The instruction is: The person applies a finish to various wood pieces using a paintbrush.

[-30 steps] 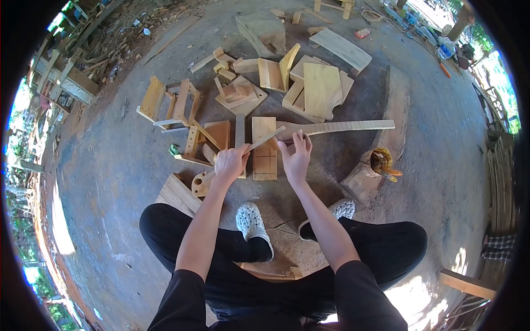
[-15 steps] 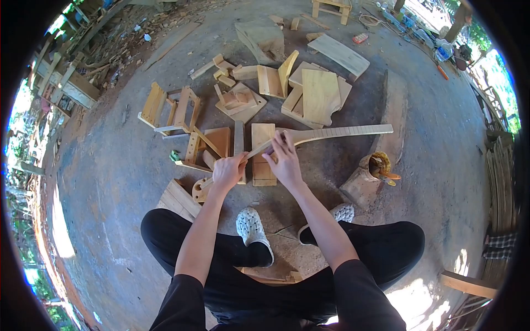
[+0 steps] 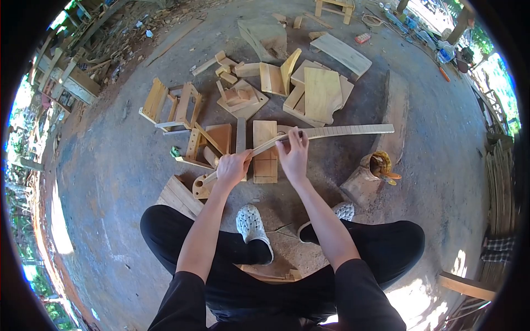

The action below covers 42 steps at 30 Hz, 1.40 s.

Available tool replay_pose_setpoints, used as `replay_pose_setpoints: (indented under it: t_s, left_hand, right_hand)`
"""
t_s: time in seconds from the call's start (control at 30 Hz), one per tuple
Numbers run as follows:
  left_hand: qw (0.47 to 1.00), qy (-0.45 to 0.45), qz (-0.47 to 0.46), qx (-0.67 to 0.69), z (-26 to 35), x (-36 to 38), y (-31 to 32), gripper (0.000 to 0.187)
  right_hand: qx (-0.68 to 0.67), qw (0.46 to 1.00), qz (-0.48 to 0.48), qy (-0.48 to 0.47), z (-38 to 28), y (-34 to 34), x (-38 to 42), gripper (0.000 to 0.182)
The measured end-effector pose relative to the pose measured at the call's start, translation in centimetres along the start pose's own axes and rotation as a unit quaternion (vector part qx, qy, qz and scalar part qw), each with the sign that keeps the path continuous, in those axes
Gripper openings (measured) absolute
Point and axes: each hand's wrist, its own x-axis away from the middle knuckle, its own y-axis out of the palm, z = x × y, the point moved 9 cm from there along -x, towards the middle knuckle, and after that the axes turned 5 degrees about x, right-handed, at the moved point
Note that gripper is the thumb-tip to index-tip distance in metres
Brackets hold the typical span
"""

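Observation:
A long thin wooden piece (image 3: 350, 130) with evenly spaced cross lines along its right part lies across the view, its left end slanting down toward me. My left hand (image 3: 232, 167) is wrapped round its lower left part. Near its middle, my right hand (image 3: 293, 154) has its fingers closed on the piece. A small dark item shows at the right fingertips, too small to name. Below the piece, between my hands, stands a light wooden block (image 3: 265, 171). A narrow grey bar (image 3: 241, 134) lies just left of the block.
Wooden boards (image 3: 322, 94) and offcuts lie beyond my hands. A small wooden frame (image 3: 185, 105) is at the left, with a holed wooden piece (image 3: 201, 187) nearer. To the right are a log holder (image 3: 361, 181) with tools and a long plank (image 3: 394, 110).
The long piece has turned, and its wide middle now shows as a narrow edge. My right hand has moved slightly right and my left hand slightly right and down.

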Motion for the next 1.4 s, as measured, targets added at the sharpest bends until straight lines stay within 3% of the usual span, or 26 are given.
replay_pose_setpoints:
  t_s: [0.1,0.2,0.27,0.33,0.4,0.5,0.6,0.67,0.77,0.8,0.93,1.03,1.07,1.2,1.27,1.33,1.4]
  left_hand:
    - [1.000,-0.001,0.007,0.002,0.0,0.2,-0.9,0.027]
    - [1.000,-0.004,0.002,-0.002,0.0,0.2,-1.6,0.026]
    - [1.000,0.001,0.000,-0.004,0.3,-0.1,-1.3,0.026]
    - [1.000,0.006,0.002,-0.001,0.5,0.0,-0.7,0.026]
    - [1.000,0.009,0.006,-0.008,0.5,0.1,-0.6,0.026]
    - [1.000,0.012,0.013,-0.006,-0.1,0.1,-1.2,0.026]
    - [1.000,0.008,0.011,-0.013,-0.2,0.1,-1.3,0.027]
    - [1.000,0.010,0.005,-0.008,0.1,-0.1,-0.9,0.027]
    - [1.000,0.023,0.008,-0.003,0.5,-0.3,-0.5,0.028]
    - [1.000,0.028,0.012,-0.007,0.6,-0.2,-0.7,0.028]
    - [1.000,0.012,-0.004,-0.019,0.4,-0.1,-1.3,0.029]
    - [1.000,0.003,-0.012,-0.019,0.1,-0.1,-1.6,0.029]
    - [1.000,0.005,-0.005,-0.010,0.1,0.0,-1.6,0.029]
    - [1.000,0.003,-0.003,0.000,0.1,-0.3,-0.9,0.029]
    - [1.000,0.007,0.005,-0.001,0.1,-0.3,-0.7,0.029]
    - [1.000,0.009,0.012,-0.007,0.0,0.0,-1.1,0.029]
    - [1.000,0.006,0.014,0.001,0.0,0.0,-1.3,0.029]
  right_hand:
    - [-0.011,0.988,-0.056,-0.144,-3.6,0.4,1.2,0.058]
    - [-0.047,0.980,-0.084,-0.171,-3.4,1.1,1.6,0.059]
    - [-0.037,0.989,-0.062,-0.132,-2.5,1.1,0.9,0.060]
    - [-0.018,0.999,-0.005,0.038,0.9,0.4,0.1,0.060]
    - [-0.006,1.000,-0.004,0.027,0.8,0.0,0.0,0.060]
    - [-0.017,0.976,-0.099,-0.193,-3.9,1.3,1.8,0.058]
    - [-0.014,0.974,-0.105,-0.198,-3.4,1.4,1.3,0.055]
    - [0.004,0.986,-0.077,-0.145,-2.2,1.3,0.9,0.054]
    - [-0.049,0.998,-0.010,0.028,0.9,0.0,-0.6,0.056]
    - [-0.049,0.998,-0.010,0.025,1.3,0.1,-0.7,0.056]
    - [-0.014,0.998,-0.015,-0.063,-0.8,-0.4,0.1,0.056]
    - [0.009,0.964,-0.123,-0.235,-4.7,1.3,2.6,0.054]
    - [0.007,0.965,-0.124,-0.232,-4.6,1.2,2.6,0.054]
    - [-0.038,0.982,-0.087,-0.163,-1.8,1.1,0.2,0.055]
    - [-0.039,0.999,-0.024,0.008,2.7,0.0,-1.6,0.051]
    - [-0.034,0.999,-0.014,0.013,4.2,-1.1,-2.4,0.049]
    - [-0.099,0.984,-0.050,0.136,6.7,-1.4,-2.7,0.048]
